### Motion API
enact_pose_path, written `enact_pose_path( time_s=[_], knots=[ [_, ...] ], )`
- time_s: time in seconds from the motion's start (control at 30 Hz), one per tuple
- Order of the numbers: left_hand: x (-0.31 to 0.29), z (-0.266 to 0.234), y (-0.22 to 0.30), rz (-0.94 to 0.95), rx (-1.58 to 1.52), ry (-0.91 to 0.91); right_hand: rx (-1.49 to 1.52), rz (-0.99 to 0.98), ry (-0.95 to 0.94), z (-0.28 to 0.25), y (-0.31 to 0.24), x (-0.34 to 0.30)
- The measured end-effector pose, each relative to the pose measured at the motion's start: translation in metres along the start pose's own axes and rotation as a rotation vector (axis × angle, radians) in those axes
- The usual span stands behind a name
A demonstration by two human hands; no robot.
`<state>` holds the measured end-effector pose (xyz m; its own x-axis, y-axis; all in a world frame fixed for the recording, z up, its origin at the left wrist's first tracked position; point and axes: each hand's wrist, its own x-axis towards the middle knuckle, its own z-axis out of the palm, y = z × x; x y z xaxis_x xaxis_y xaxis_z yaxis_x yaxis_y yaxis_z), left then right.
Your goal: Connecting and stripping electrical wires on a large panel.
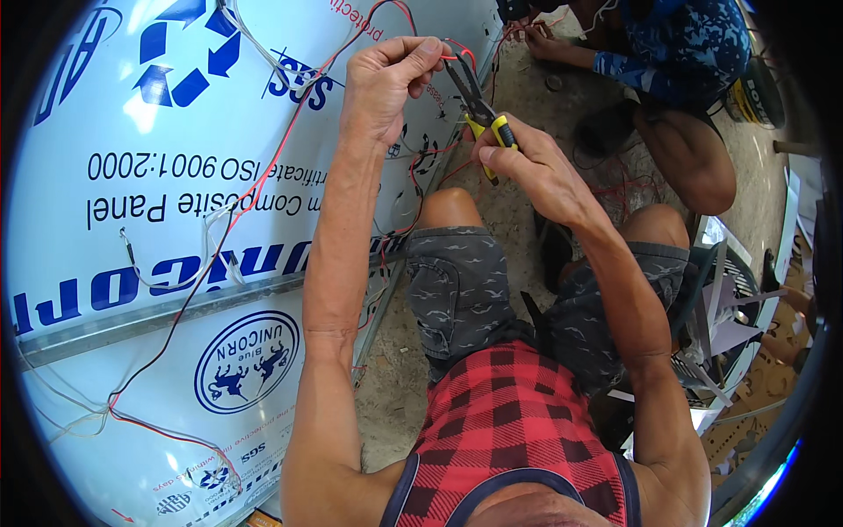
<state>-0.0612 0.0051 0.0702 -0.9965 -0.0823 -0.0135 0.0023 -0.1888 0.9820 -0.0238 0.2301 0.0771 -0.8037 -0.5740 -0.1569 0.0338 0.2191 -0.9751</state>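
Observation:
My left hand is raised over the panel's edge, thumb and fingers pinched on a thin red wire that loops out to the right of the fingertips. My right hand is wrapped round the yellow and black handles of a pair of pliers. Their dark jaws point up and left and reach the red wire beside my left fingertips. Whether the jaws are clamped on it is too small to tell. More red, black and white wires run across the white panel to my left.
A metal strip crosses the printed panel. Another person crouches at the upper right, a hand near wires on the concrete floor. Beside them stands a dark bucket. Scraps and a chair-like slatted piece lie at the right.

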Motion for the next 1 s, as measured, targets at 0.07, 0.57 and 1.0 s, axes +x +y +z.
enact_pose_path(
  time_s=[0.07, 0.57, 1.0],
  knots=[
    [0.001, 0.006, 0.0, 0.022, -0.025, 0.031, -0.019, -0.015, 0.033, 0.0, -0.001, 0.001],
    [-0.015, 0.022, 0.012, 0.38, 0.391, 0.141, 0.148, -0.072, 0.01, -0.015, -0.003, 0.002],
    [-0.02, 0.033, 0.017, 0.448, 0.608, 0.233, 0.2, -0.025, -0.012, -0.014, -0.011, -0.001]
  ],
)
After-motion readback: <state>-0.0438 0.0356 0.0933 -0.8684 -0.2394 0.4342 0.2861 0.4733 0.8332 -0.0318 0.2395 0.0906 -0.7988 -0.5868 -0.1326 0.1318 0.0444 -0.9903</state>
